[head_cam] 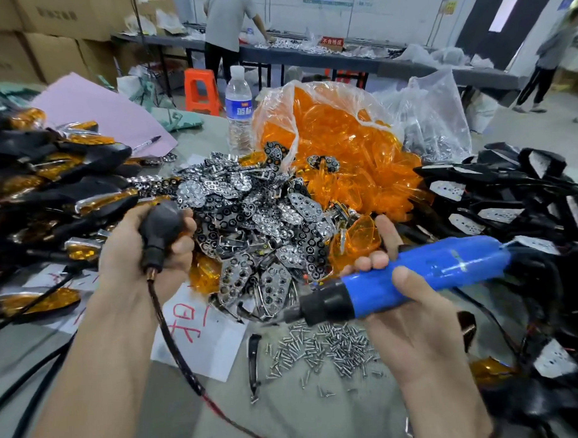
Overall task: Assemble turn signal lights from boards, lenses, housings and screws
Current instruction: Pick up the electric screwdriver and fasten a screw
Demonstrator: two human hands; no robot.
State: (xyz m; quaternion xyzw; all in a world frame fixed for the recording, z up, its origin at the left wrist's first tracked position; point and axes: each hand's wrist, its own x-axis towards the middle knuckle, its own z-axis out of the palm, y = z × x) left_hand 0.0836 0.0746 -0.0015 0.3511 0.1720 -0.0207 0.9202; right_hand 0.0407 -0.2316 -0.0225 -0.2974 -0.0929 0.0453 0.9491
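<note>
Left hand (144, 253) curls tight round a black housing (160, 230), its braided lead (174, 337) trailing down past the wrist. Right hand (415, 319) wraps the blue screwdriver (430, 273), tip aimed toward the left hand, an orange lens (360, 237) just beside its fingertips. Screws (328, 348) lie scattered beneath the right hand; chrome plates (254, 203) heap between both hands.

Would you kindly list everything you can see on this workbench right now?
Lenses: many, orange, in clear bag, back centre.
Reflector plates: a heap, chrome and black, centre.
Screws: loose pile, silver, front centre.
Finished lights: a stack, black and amber, left.
Wired housings: a stack, black, right.
Water bottle: one, clear, back.
Pen: one, on pink sheet.
Left hand: grips black housing.
Right hand: grips blue electric screwdriver.
</note>
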